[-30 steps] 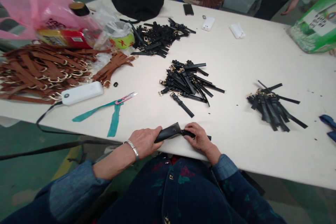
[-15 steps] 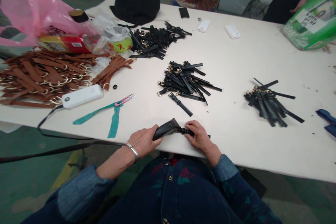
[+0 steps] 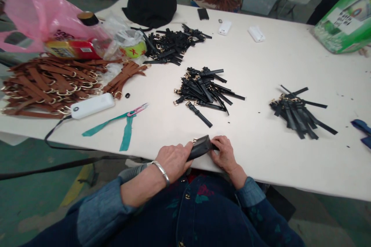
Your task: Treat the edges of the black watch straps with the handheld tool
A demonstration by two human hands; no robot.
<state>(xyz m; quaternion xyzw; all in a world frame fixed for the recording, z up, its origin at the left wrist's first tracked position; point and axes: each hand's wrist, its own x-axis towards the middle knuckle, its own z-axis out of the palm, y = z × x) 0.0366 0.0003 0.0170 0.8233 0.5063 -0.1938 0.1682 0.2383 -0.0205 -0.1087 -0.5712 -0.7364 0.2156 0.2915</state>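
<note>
My left hand [image 3: 173, 161], with a silver bangle at the wrist, is closed around a black handheld tool [image 3: 200, 148] with a blunt, boxy head, at the table's front edge. Fingers of my right hand [image 3: 224, 153] pinch a short black strap [image 3: 215, 147] against the right side of that head. A gold buckle [image 3: 194, 140] shows just beyond the tool; the head hides most of the strap. Ahead lies a pile of black buckled straps [image 3: 203, 87], with a single strap [image 3: 199, 114] at its near side. Another bunch of black straps [image 3: 298, 114] lies to the right.
Pink-handled thread snips [image 3: 137, 110] with green ribbon lie left of my hands, near a white corded device [image 3: 92, 106]. Brown straps [image 3: 43, 85] are heaped at the left. A black cap [image 3: 152, 4] and more black straps [image 3: 174, 44] lie farther back. A green bag [image 3: 346, 27] stands at the far right.
My left hand has brought the tool rightward, up to my right fingers. The buckle end now shows beyond the tool's head. The person at the back right has shifted right.
</note>
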